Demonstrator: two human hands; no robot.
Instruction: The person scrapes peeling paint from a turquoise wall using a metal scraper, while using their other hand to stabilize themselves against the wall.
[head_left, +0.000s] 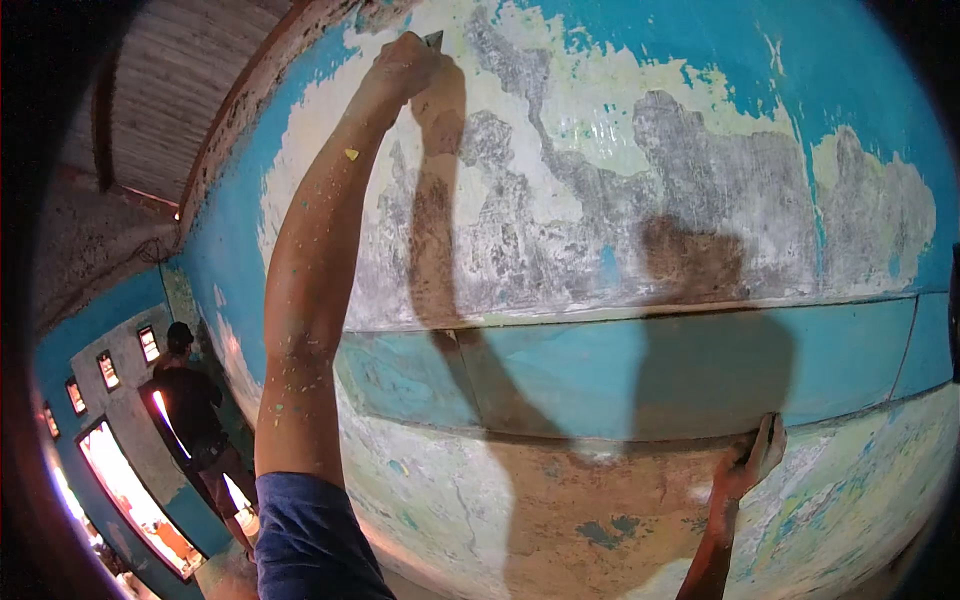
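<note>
My left hand (409, 69) is raised high at the upper middle, gripping a small scraper; only the grey tip of its blade (434, 39) shows past my fingers. Behind it is a wall (607, 127) with blue paint stripped in a wide patch, showing pale green and white layers and bare grey plaster. Paint flakes speckle my bare left forearm (315, 247). Lower right, my right hand (752, 457) rests with its fingers extended at the lower edge of a turquoise horizontal band (555, 375). No tool shows in it, though its palm side is partly hidden.
Shadows of my arm and head fall across the wall. Far left, another person (193, 405) in dark clothes and a cap stands by the adjoining wall. That wall has small openings (109, 370) and a bright window (135, 495). A ribbed ceiling (180, 67) slopes above.
</note>
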